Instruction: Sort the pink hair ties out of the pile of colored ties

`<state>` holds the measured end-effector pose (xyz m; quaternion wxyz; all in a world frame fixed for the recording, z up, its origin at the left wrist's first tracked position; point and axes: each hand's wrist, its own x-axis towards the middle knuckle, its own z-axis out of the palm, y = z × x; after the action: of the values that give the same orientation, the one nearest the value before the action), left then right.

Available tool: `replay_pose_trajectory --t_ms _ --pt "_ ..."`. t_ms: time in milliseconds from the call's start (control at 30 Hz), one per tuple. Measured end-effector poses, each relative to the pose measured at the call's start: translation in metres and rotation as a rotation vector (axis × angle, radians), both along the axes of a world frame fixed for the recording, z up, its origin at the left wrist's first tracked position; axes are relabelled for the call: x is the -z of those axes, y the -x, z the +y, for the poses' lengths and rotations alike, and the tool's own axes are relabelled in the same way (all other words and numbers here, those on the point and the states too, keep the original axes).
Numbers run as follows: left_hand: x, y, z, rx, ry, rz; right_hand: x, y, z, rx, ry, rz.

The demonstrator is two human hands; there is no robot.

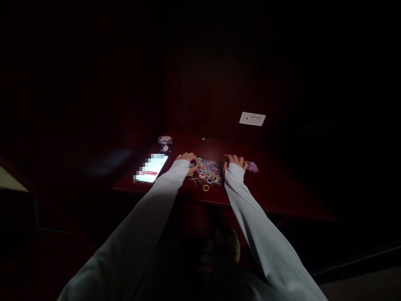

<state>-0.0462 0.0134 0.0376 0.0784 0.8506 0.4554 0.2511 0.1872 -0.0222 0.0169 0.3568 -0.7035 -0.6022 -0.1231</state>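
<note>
A loose pile of small, pastel-coloured hair ties lies on the dark red table between my two hands. My left hand is at the pile's left edge, fingers curled in and thumb close to the forefinger; whatever it grips is hidden. On the other side, my right hand rests with bent fingers spread apart over the tabletop. Its outer fingers are beside a bundle of purple hair ties. One yellow hair tie lies apart in front of the pile.
A lit phone lies left of my left arm. Behind it stands a small clear lidded jar. A single green ring sits far back on the table. A white socket plate is on the wall. Surroundings are very dark.
</note>
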Motion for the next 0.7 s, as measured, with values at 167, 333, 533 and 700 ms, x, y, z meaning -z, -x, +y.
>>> replay_pose_trajectory --t_ms 167,333,533,700 --pt "-0.001 -0.001 0.001 -0.005 -0.008 0.005 0.001 -0.007 -0.007 -0.031 0.133 -0.196" --pt "-0.002 -0.002 0.0 -0.009 -0.012 -0.007 0.0 0.004 -0.004 -0.069 0.159 -0.234" --pt "-0.001 -0.001 0.0 -0.02 -0.034 -0.022 -0.001 0.019 0.0 -0.113 0.167 -0.234" --pt "0.0 0.0 0.001 -0.002 -0.045 -0.039 -0.001 0.024 0.002 -0.121 0.079 -0.082"
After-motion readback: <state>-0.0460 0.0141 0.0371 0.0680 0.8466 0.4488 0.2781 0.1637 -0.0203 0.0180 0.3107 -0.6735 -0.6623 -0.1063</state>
